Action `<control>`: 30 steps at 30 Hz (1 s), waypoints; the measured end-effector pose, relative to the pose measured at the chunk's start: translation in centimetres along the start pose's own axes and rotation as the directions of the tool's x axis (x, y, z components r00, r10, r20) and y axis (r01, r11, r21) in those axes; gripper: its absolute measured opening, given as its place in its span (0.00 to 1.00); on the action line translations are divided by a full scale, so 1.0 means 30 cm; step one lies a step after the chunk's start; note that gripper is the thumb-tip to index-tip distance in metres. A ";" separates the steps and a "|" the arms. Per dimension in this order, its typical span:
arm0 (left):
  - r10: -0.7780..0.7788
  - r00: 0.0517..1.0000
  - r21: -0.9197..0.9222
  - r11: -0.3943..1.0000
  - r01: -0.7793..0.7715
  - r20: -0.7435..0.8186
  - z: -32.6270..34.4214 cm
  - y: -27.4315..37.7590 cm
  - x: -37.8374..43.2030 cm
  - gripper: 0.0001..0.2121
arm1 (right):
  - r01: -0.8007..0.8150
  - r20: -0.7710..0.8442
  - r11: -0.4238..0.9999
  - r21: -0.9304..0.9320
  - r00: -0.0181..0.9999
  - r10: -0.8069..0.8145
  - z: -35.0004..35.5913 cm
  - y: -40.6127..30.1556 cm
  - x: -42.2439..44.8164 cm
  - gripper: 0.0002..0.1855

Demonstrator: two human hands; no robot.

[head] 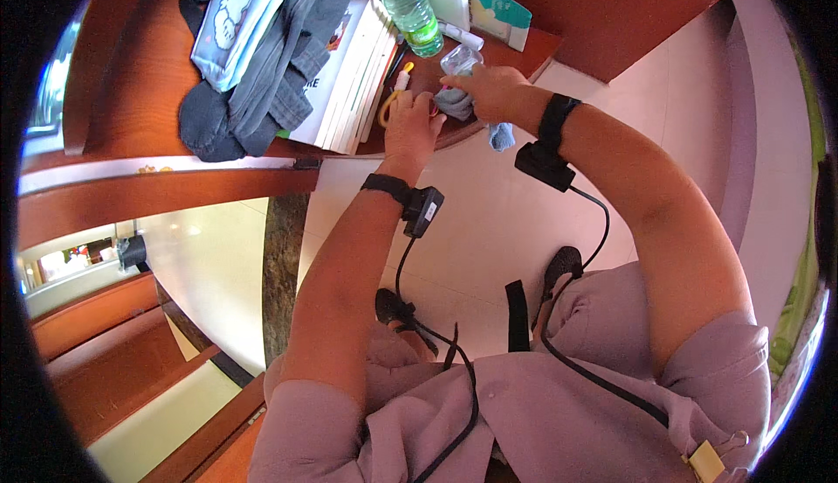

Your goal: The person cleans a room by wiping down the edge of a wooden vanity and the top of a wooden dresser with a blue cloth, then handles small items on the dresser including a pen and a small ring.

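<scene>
My left hand [411,130] is at the curved edge of the wooden shelf, its fingers by yellow-handled scissors [386,113]; whether it grips them I cannot tell. My right hand [492,93] reaches over the shelf's corner and touches a grey cloth [454,103]. A clear plastic container [461,58] lies just beyond its fingers. A light blue cloth piece [501,136] shows below the right hand, past the shelf edge. Between the hands a small pink item is partly hidden. A clear bottle with a green cap [411,14] stands behind them.
A row of books [357,77] stands left of my hands. Farther left a light blue pouch [239,24] rests on a dark grey backpack [288,70]. A white tube [461,35] and a white and teal packet [501,16] are at the back. Cables hang from both wrist devices.
</scene>
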State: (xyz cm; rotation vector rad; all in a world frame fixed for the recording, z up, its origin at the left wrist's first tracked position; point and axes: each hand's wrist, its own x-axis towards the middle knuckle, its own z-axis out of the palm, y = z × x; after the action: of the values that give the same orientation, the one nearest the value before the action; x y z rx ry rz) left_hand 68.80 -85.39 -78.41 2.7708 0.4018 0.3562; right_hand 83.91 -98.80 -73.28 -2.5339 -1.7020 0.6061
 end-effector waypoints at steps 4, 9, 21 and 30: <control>-0.088 0.991 0.055 0.995 0.082 0.104 0.030 0.013 0.043 0.16 | -0.018 0.038 0.999 0.049 0.999 0.016 -0.023 0.004 -0.019 0.31; -0.117 0.970 0.144 0.986 0.088 0.212 0.049 -0.008 0.101 0.08 | -0.091 -0.021 0.993 0.078 0.995 0.093 0.017 0.094 -0.040 0.25; -0.081 0.967 0.235 0.972 0.023 0.242 0.080 -0.016 0.144 0.08 | -0.084 -0.075 0.950 0.302 0.991 0.112 0.033 0.158 -0.075 0.19; -0.476 0.726 -0.621 0.390 0.680 0.496 -0.081 -0.005 0.073 0.08 | -0.125 -0.079 0.877 0.463 0.980 0.181 0.075 0.204 -0.068 0.19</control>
State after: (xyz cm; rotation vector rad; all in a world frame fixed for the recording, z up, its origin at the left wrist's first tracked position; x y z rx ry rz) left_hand 70.10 -83.90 -75.81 1.6136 0.8860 -0.0200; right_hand 87.90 -103.50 -76.20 -2.3164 -1.1541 0.7426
